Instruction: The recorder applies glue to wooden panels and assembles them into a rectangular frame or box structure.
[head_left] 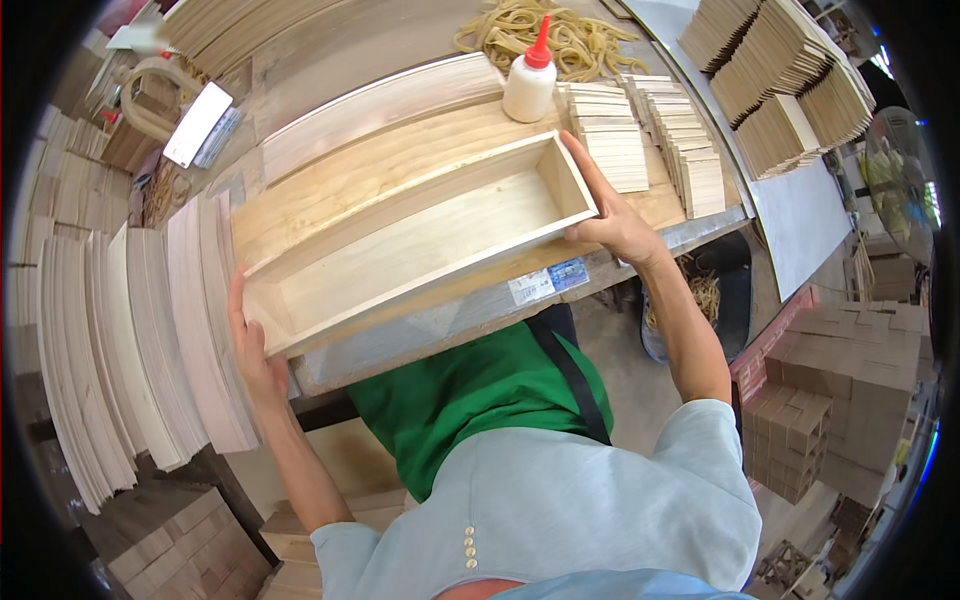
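Note:
A long, shallow wooden box (pixel 425 235) of pale wood lies across the near part of the bench, its open side facing up toward me. My left hand (pixel 258 355) grips its left end, thumb at the near corner and fingers along the outside. Around the right end closes my right hand (pixel 620 225), fingers on the far side and thumb by the near corner. Behind the box lies a wooden board (pixel 290 215). A white glue bottle (pixel 528 88) with a red nozzle stands upright beyond the box's right end.
Stacked thin boards (pixel 205 320) rise at the left. Small wooden slats (pixel 608 140) lie right of the bottle, near tangled tan rubber bands (pixel 570 40). More wooden pieces (pixel 780 75) are piled at the far right. Below the bench's right side sits a dark bin (pixel 737 300).

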